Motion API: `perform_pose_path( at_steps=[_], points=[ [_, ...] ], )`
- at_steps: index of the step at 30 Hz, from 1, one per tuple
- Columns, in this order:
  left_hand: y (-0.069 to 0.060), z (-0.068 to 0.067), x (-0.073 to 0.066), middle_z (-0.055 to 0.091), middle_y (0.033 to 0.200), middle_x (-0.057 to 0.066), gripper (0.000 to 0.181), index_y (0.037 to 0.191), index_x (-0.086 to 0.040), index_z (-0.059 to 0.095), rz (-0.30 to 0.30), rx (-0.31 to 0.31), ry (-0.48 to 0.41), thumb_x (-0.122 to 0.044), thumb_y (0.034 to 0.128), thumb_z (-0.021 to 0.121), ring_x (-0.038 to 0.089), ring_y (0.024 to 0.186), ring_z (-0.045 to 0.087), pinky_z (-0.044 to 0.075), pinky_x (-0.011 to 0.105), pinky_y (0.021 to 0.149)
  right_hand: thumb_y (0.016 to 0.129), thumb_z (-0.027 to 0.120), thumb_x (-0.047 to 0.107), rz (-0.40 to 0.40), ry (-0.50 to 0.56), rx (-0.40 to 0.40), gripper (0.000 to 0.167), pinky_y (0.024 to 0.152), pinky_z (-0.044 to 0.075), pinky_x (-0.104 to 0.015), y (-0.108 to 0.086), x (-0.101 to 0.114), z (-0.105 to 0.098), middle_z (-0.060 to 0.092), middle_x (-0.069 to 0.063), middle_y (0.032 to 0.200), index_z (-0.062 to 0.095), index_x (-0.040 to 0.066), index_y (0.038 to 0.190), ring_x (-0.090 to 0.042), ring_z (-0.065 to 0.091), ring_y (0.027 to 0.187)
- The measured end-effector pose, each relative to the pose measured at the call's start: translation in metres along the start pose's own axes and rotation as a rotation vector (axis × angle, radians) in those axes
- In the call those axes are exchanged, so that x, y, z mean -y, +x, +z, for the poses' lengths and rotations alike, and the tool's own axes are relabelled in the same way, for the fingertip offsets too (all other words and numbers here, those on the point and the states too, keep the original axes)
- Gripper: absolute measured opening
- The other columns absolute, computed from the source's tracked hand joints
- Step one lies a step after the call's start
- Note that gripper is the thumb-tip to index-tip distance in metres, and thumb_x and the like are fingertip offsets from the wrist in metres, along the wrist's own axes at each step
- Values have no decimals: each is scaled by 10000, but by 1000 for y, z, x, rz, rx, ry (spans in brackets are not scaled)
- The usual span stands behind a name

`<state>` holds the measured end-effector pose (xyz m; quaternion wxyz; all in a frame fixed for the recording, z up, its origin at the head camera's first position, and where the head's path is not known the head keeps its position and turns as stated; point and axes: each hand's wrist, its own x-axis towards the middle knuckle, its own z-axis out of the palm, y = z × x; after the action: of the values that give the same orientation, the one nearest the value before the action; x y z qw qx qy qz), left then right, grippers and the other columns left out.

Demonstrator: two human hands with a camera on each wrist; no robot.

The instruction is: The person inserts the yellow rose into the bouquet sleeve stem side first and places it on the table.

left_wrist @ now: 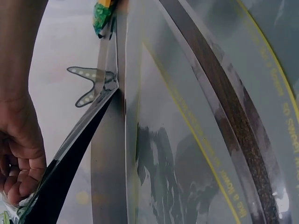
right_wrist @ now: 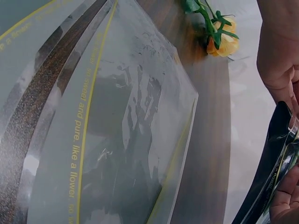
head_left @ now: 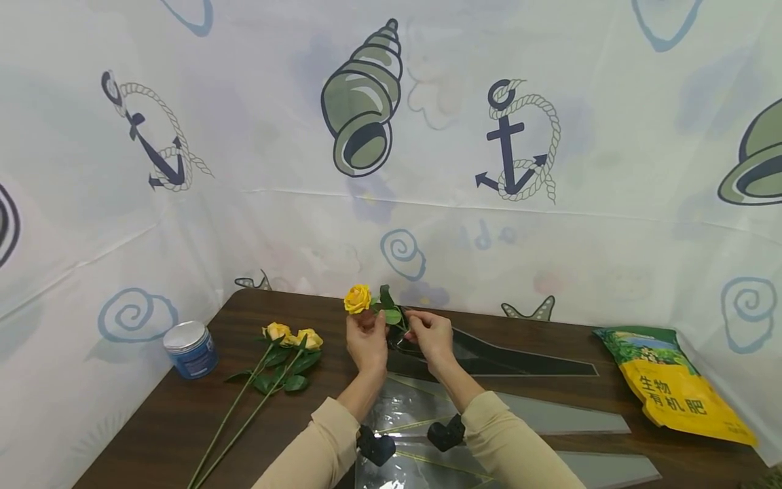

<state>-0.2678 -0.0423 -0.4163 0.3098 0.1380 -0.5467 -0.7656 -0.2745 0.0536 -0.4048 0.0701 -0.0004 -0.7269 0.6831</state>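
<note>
A yellow rose [head_left: 357,299] with green leaves pokes out at the wide end of a black flower sleeve [head_left: 513,353], whose narrow end points right. My left hand [head_left: 368,339] is just below the bloom, its fingers curled at the sleeve's edge. Beside the leaves my right hand [head_left: 432,335] pinches the sleeve near its opening. In the left wrist view the right hand [left_wrist: 21,158] has bent fingers at the dark sleeve [left_wrist: 79,154]. The right wrist view shows the sleeve [right_wrist: 275,154] between both hands, partly cut off. The lower stem is hidden.
Two yellow roses [head_left: 292,336] with long stems lie to the left, near a blue jar [head_left: 191,350] with a silver lid. Clear-and-grey flower sleeves [head_left: 562,414] lie in front, under my forearms. A yellow-green fertilizer bag [head_left: 678,387] rests at the right; a printed cloth wall [head_left: 452,204] stands behind.
</note>
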Motion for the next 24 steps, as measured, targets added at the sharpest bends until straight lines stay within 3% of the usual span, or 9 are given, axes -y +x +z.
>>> perform_pose_path(
  at_steps=[6,16,21,24],
  points=[
    [-4,1,-1,558,784,81,212,967,55,548,30,9,69,-15,825,689,21,591,525,494,136,538,926,547,42,6,-8,-3,221,624,556,-244,0,-1,-1,661,-185,893,671,-48,1086,-51,591,566],
    [-7,-1,-2,623,767,96,186,897,-21,585,67,38,327,-80,791,727,77,648,548,464,206,581,930,551,64,1,-9,-18,221,631,554,-247,0,1,-2,651,-197,907,675,-46,1076,-55,593,581],
    [-9,-1,-2,630,804,112,200,904,-21,576,60,61,345,-84,792,728,152,707,590,479,231,607,927,550,60,-23,-5,-14,221,640,558,-245,0,3,-2,659,-201,952,675,-53,1071,-46,593,582],
    [-10,-2,-2,643,905,144,292,1011,-15,542,43,59,298,-78,798,731,242,791,640,523,267,661,927,551,58,-22,3,-14,223,644,559,-243,0,3,-2,658,-213,1005,673,-54,1077,-41,595,584]
  ],
)
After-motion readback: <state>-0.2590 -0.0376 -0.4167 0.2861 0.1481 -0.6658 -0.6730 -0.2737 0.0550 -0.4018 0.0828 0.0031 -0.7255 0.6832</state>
